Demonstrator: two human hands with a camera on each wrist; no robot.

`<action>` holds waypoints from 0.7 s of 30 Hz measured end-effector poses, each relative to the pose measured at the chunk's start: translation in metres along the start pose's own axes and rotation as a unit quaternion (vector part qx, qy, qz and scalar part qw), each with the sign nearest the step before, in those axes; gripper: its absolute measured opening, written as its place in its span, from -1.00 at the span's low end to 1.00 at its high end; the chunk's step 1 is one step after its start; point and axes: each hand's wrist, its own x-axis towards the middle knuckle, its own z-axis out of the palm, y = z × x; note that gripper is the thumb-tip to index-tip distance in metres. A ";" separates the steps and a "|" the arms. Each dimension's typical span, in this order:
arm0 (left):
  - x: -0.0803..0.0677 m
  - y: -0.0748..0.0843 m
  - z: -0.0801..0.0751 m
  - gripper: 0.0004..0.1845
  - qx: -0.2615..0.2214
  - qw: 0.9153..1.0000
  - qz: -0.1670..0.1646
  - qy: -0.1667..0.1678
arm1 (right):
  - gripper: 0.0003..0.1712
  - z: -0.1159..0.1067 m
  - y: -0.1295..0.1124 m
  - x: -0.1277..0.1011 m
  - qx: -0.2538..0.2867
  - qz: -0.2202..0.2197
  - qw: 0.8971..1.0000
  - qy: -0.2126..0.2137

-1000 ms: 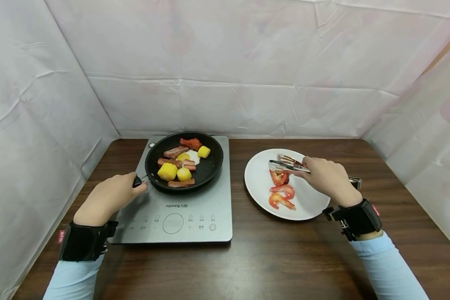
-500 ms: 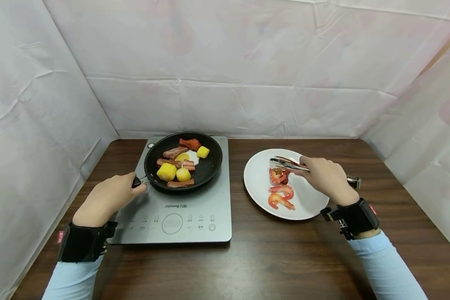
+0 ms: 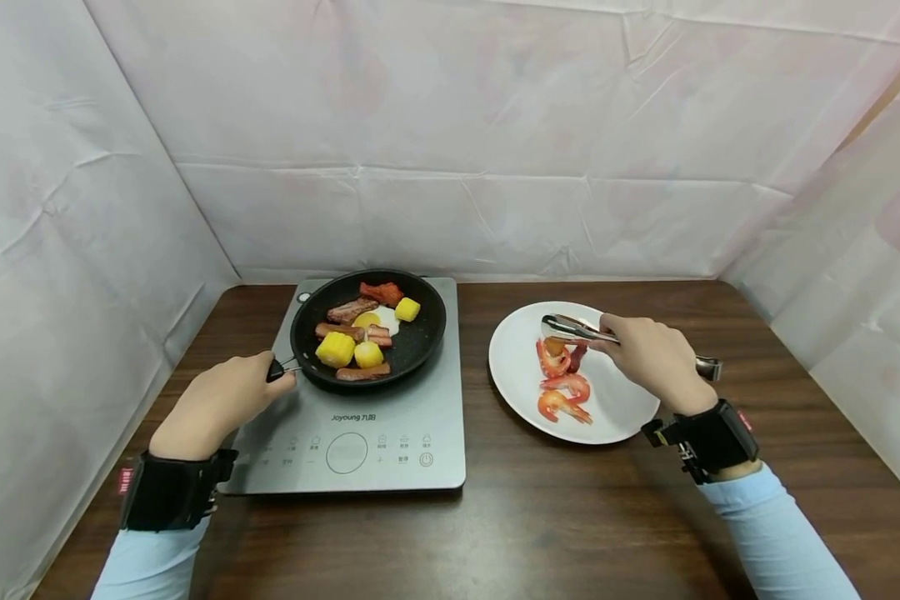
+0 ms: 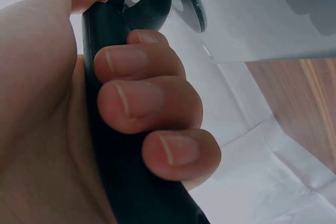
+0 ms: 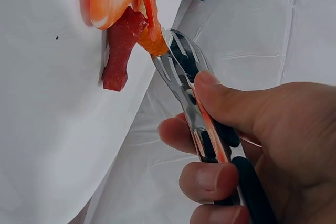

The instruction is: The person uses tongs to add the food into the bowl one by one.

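My left hand (image 3: 221,398) grips the black handle (image 4: 139,198) of a frying pan (image 3: 420,342), fingers wrapped round it. In the pan lie corn chunks (image 3: 335,349), a fried egg (image 3: 387,320), sausages (image 3: 363,372) and reddish meat. My right hand (image 3: 648,358) holds metal food tongs (image 3: 577,329) over a white plate (image 3: 510,400). Their tips nearly meet at an orange-brown food piece (image 5: 152,44), touching its end in the right wrist view. Beside it are a dark red drumstick-shaped piece (image 5: 121,51) and several shrimp (image 3: 566,386).
The pan sits on the back part of a silver induction cooker (image 3: 412,417), whose control panel faces the front. Dark wooden table (image 3: 525,517) surrounds cooker and plate. White cloth (image 3: 450,125) hangs behind and at both sides.
The tongs' two arms have come closer together, and the food under their tips has shifted slightly, with the dark red piece showing more. My left hand keeps its hold on the handle.
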 end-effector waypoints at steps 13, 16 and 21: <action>0.000 -0.001 0.001 -0.22 -0.004 1.000 -0.001 0.001 | -0.70 0.000 0.001 0.001 0.036 0.017 0.999 -0.010; 0.000 -0.001 0.001 -0.22 -0.003 1.000 -0.001 0.002 | -0.70 -0.001 0.000 0.000 0.037 0.018 0.999 -0.012; 0.000 -0.001 0.001 -0.22 -0.005 1.000 0.000 0.002 | -0.70 -0.002 -0.001 -0.001 0.035 0.024 0.999 -0.015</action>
